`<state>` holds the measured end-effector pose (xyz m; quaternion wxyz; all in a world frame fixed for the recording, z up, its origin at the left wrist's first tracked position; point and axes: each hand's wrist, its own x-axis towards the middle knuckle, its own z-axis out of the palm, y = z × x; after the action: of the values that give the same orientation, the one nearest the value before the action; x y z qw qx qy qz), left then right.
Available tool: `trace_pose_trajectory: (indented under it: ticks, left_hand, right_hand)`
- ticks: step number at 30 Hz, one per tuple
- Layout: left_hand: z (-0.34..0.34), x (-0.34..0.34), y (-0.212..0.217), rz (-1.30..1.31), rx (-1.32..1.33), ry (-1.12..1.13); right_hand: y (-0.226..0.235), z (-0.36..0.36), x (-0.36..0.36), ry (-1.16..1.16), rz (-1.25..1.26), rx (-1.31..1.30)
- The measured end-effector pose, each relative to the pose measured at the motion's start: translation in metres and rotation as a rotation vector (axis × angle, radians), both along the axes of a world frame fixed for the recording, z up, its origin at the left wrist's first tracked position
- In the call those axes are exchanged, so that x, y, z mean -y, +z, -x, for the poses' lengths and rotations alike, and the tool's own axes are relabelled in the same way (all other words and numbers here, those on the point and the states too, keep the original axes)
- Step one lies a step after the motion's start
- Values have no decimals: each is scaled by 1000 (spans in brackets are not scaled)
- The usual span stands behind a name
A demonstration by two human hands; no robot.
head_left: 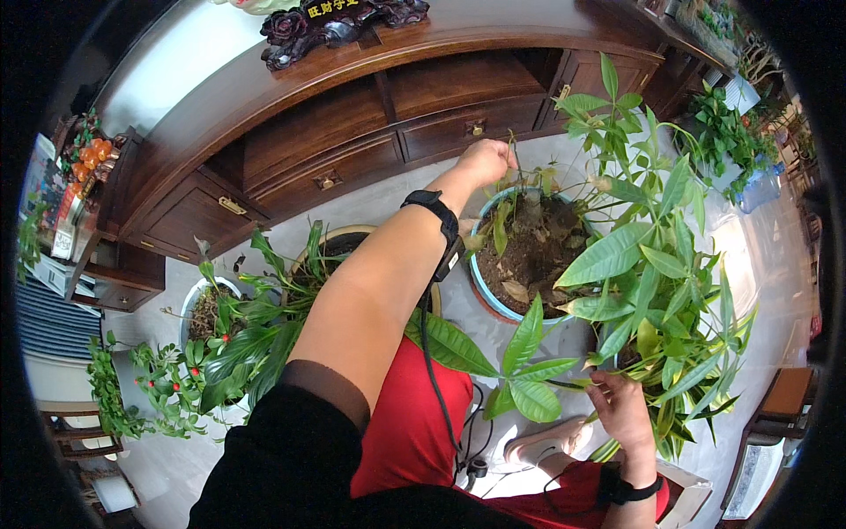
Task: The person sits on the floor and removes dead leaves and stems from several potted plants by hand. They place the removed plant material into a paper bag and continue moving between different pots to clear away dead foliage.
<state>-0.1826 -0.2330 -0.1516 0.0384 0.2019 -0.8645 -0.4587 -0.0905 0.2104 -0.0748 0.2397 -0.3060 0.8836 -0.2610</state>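
My left hand (pixel 487 163) reaches over the far rim of a round light-blue pot (pixel 483 280), its fingers pinched at a thin bare stem (pixel 515 150). Brown soil (pixel 520 251), a dry curled leaf (pixel 516 290) and a cut-looking stump (pixel 529 210) show inside that pot. Lower right, my right hand (pixel 624 410) is closed at the thumb and fingers around the stalk of a cut-looking leaf cluster (pixel 531 383) with several broad green leaflets. A tall leafy plant (pixel 648 251) rises just beyond that hand, beside the pot.
A dark wooden cabinet (pixel 317 145) with drawers curves along the far side. Left of my arm stand a tan-rimmed pot (pixel 339 236) and a white pot (pixel 196 304). A red-berried plant (pixel 176 375) spreads at left. Black cables (pixel 441 370) hang past my red-clothed knee.
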Motion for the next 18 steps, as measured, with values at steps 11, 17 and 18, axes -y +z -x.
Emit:
trace_pose_trajectory:
  ticks: [11,17,18]
  left_hand:
    - [-25,24,22,-588,-158,208]
    - [-42,36,26,-633,-118,218]
    - [-43,36,25,-635,-98,204]
  right_hand:
    - [4,-2,-3,40,-19,-27]
    - [10,-5,-1,22,0,8]
    - [11,-5,-1,24,-16,5]
